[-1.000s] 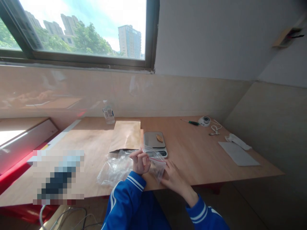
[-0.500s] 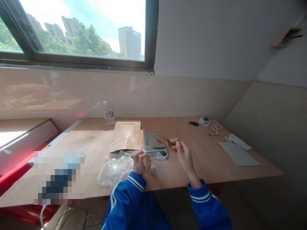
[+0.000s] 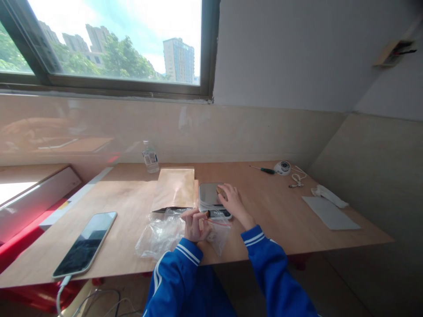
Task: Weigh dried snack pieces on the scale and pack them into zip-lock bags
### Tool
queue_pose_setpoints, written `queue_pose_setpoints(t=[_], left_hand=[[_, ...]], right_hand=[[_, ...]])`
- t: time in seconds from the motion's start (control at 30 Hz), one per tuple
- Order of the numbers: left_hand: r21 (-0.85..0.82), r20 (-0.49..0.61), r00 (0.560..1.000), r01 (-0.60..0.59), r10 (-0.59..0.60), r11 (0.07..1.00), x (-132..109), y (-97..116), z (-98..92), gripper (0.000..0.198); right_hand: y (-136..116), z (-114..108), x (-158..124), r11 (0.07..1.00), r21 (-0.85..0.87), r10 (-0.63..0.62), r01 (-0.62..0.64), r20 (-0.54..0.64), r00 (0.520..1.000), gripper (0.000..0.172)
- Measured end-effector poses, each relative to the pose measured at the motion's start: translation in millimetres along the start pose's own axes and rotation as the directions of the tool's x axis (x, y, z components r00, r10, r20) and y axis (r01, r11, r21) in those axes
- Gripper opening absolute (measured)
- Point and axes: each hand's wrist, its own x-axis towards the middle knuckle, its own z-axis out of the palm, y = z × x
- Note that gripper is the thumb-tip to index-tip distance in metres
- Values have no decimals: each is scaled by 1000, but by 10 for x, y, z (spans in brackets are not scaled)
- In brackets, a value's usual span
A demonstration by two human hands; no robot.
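My right hand [image 3: 231, 201] reaches over the steel plate of a small digital scale [image 3: 208, 191]. Its fingers are closed on a brown dried slice [image 3: 222, 192], mostly covered by them. Just in front of the scale, my left hand [image 3: 195, 225] has its fingers curled at the mouth of a clear plastic zip bag [image 3: 220, 233] with a red strip. A small dark and tan bit shows by the left fingertips; I cannot make out what it is. More crumpled clear plastic [image 3: 158, 235] lies left of this hand.
A kraft paper pouch [image 3: 175, 187] lies left of the scale, with a clear bottle [image 3: 150, 157] behind it. A phone [image 3: 86, 244] on a cable is at the left. Rightward are a screwdriver [image 3: 267, 170], a dome camera [image 3: 282, 167] and a white sheet [image 3: 330, 213].
My right hand has moved left from beside the scale to over its plate. The brown pieces seen right of the scale no longer show there. My left hand stays nearly in place.
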Motion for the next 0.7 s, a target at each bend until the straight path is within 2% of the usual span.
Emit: queue_pose_setpoints(t=[0.13,0.27,0.37,0.47,0.53,0.6,0.7], left_hand=[[4,6,1000,9,-9,1000,-4,-4,0,6],[4,3,1000,7,-7,1000,-3,4,-2,7],[10,2,1000,-2,2,1000,4,8,-1,6],[6,-1,1000,0,0,1000,2,5,1,5],[-8,-5,1000,5,-5,1000,-9,0,3,5],[-27,-5,1000,13,-13,1000,-26,-9,7,5],[-46,-2,1000,28,-28,999,-55,-23,13,6]], right_hand=[[80,170,28,989,-144,33,-24,63,997,30],[95,172,25,981,-171,96,-86,51,994,23],[91,99,7,990,60,130,-130,0,992,23],[-3,-68,-14,879,435,211,-196,15,977,25],[-125,-245,-30,784,582,192,-217,104,976,30],[-270,-453,-50,743,632,60,-220,264,963,30],[-461,-719,-89,788,564,-102,-245,513,852,30]])
